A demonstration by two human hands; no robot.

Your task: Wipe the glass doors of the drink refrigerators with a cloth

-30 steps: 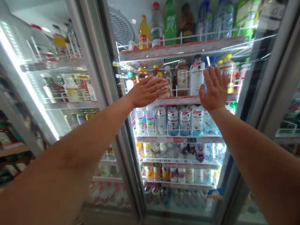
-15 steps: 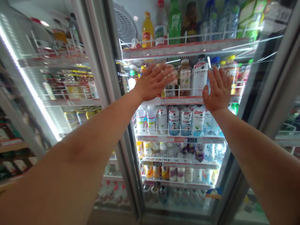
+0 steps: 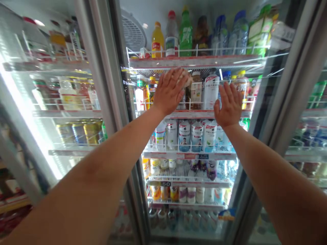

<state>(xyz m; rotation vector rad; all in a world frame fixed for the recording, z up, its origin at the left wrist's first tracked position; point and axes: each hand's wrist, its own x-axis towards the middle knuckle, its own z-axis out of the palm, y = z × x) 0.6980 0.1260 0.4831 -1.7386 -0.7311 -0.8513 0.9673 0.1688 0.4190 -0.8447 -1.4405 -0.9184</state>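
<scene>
My left hand lies against the glass door of a drinks fridge, its fingers over a pale, crumpled cloth. Most of the cloth is hidden beneath the hand. To the right, my right hand is flat with its fingers stretched up and holds nothing; it appears to rest on the same glass. Behind the glass, between the hands, stand a brown drink bottle and a large white-labelled bottle.
Shelves behind the door carry several bottles, among them an orange juice bottle and a green bottle. Metal door frames stand on both sides. More drinks, including cans, show through the neighbouring door at left.
My left hand has turned so its fingers point more upward, with the cloth still under it. My right hand stays flat. The whole view has shifted slightly.
</scene>
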